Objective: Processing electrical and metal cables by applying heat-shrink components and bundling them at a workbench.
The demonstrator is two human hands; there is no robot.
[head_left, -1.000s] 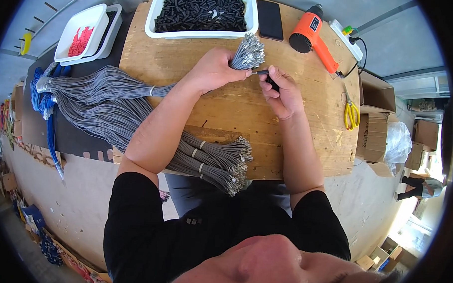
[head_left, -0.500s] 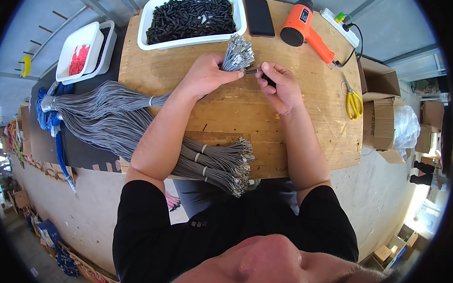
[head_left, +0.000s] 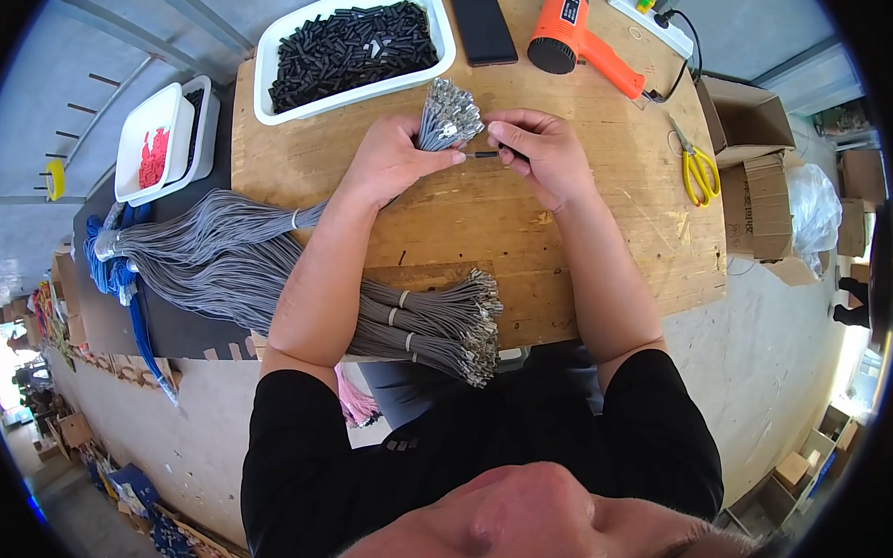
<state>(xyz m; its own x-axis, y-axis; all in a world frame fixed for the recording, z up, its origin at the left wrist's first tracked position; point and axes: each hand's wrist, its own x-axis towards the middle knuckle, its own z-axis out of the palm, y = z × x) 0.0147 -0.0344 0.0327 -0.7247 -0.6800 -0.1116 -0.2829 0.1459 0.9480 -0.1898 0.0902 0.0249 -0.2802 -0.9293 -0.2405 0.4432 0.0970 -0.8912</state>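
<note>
My left hand (head_left: 397, 159) grips a bundle of grey wires (head_left: 448, 114) whose metal-tipped ends fan upward above my fingers. My right hand (head_left: 544, 156) pinches a short black tube (head_left: 487, 154) and holds it against one wire end that sticks out from the bundle. Both hands meet over the middle of a wooden board (head_left: 488, 221). A white tray of black tubes (head_left: 348, 45) sits just beyond my hands. The long tails of the wire bundle (head_left: 206, 251) trail off to the left under my forearm.
Tied bundles of grey wires (head_left: 433, 324) lie at the board's near edge. An orange heat gun (head_left: 581, 36) and a black phone (head_left: 483, 26) lie at the back, yellow scissors (head_left: 699, 170) at the right. Small white trays (head_left: 156, 146) with red pieces stand left. Cardboard boxes (head_left: 755, 162) sit right.
My hands stay together over the board, working at the wire ends. The head view has shifted, so everything sits a little lower and further right in the picture.
</note>
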